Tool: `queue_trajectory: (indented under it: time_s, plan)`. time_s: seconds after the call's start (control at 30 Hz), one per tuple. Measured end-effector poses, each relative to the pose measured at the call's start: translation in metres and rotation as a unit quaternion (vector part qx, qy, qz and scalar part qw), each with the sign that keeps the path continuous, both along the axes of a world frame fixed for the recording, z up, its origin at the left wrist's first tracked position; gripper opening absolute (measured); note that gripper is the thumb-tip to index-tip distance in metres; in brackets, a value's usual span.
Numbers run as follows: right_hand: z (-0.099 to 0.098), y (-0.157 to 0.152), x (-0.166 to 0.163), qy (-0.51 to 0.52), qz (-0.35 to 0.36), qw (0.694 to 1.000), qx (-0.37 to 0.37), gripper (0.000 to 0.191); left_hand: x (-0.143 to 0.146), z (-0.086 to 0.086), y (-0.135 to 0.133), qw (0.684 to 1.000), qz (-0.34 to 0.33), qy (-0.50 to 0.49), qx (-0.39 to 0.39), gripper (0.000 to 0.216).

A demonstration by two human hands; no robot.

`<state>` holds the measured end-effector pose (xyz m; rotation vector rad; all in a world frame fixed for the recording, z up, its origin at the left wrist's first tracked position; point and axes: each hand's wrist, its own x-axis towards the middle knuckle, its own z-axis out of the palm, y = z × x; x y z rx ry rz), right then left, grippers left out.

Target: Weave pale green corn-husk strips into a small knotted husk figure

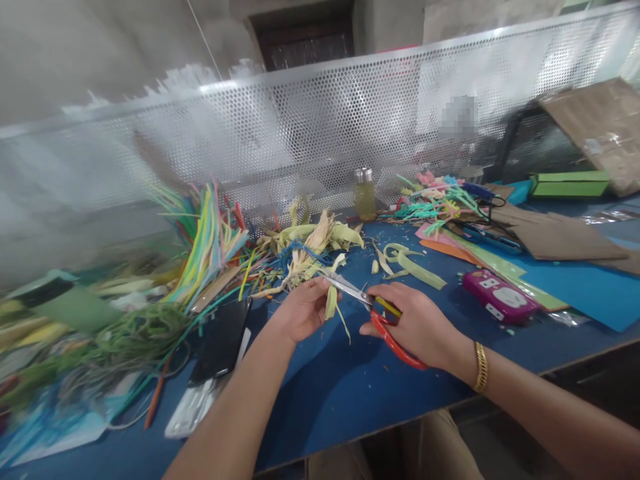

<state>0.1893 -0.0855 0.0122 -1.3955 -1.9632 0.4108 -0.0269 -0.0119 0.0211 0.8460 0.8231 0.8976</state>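
Head view. Left hand [303, 308] has its grip pinched together on a husk strip [331, 303], thumb and fingertips clamped on the top end. The strip hangs just above the blue surface [325, 400], mid-frame between the two hands. Right hand [417, 327] has its grip closed through the red handles of the scissors [373, 307]. The blades point left and touch the strip just beside the left fingers. How far apart the blades stand: cannot tell, too small. A gold bangle [481, 367] sits on the right wrist.

Handling, by the look of it: the strip is very light, thin, dry and limp. It curls, bends under its own weight and probably tears along the grain. Best held by pinching close to the blades so it stays taut; a hold at the far end would let it flop.

Around: a husk pile [313, 240] lies behind the hands, and loose husk pieces [413, 263] lie to the right of it. Coloured strips [210, 233] fan out on the left. A black phone [223, 340] lies near the left forearm, and a pink case [500, 297] is right of the right hand, apart from it. A small bottle [365, 193] stands by the perforated screen [325, 127]. Cardboard sheets [565, 237] and a green box [570, 184] sit far right. The left edge is blurred.
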Motion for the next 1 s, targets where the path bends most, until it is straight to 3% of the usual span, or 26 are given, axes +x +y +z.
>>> queue_trajectory:
  time_s: [0.33,0.53,1.0]
  plan:
    - [-0.002,0.0,-0.003,0.001,0.003,1.0,0.007,0.039,0.011,0.01,-0.011,0.991,-0.042,-0.113,-0.054,0.027]
    - [-0.005,0.001,-0.003,0.013,0.005,1.0,0.001,0.036,0.014,0.016,-0.015,0.987,-0.049,-0.149,-0.046,0.025]
    - [-0.004,0.002,-0.003,-0.009,0.016,1.0,0.015,0.048,0.008,0.011,-0.015,0.978,-0.108,-0.171,-0.058,0.017]
